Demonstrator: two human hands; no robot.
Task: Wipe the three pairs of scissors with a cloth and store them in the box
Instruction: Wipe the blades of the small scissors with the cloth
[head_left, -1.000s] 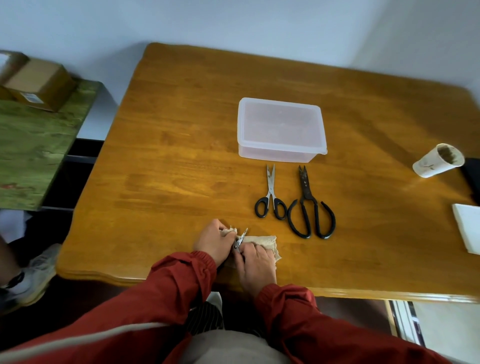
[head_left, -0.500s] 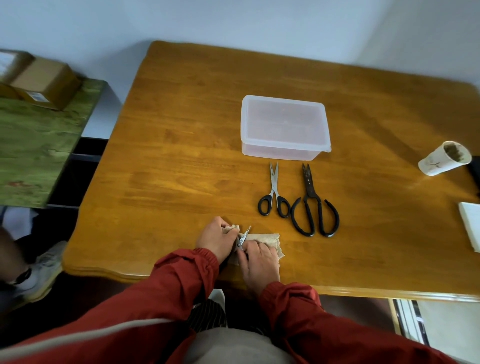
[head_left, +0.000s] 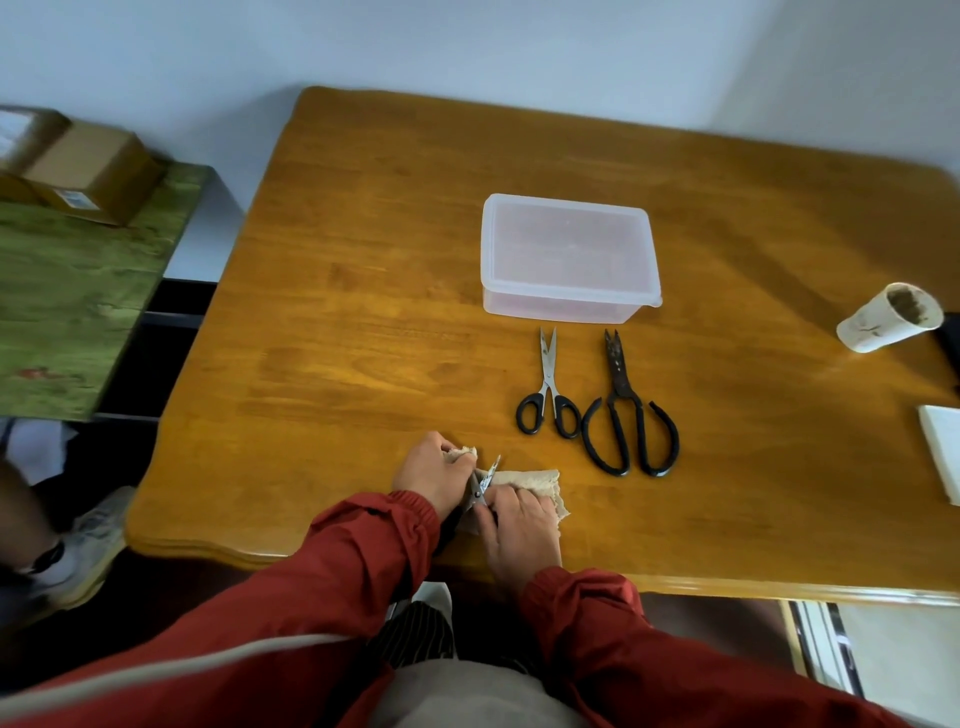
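— Where do we have the smallest pair?

— At the near edge of the table, between our two hands. The small scissors point up and away from us, blades slightly parted, lying over the cloth

— And what is our left hand doing?

— Its fingers are curled round a bunched end of the cloth, and it holds that bunch against the left side of the blades

— Our right hand?

— It lies on the flat part of the cloth, with thumb and forefinger pinching the small scissors low down near the pivot. We cannot see the handles; our hands cover them

— The other two pairs?

— Both lie on the bare wood beyond our right hand, tips aimed at the box. The silver-bladed scissors with black loops are on the left, the large black scissors just beside them on the right; their handles are close together, and whether they touch we cannot tell

— And the box?

— Translucent plastic, lid on, near the middle of the table, just beyond the two sets of tips

— Anything else we see?

— A paper cup on its side far right, a white slab at the right edge, and off to the left a cardboard carton on a green surface, with someone's shoe on the floor below
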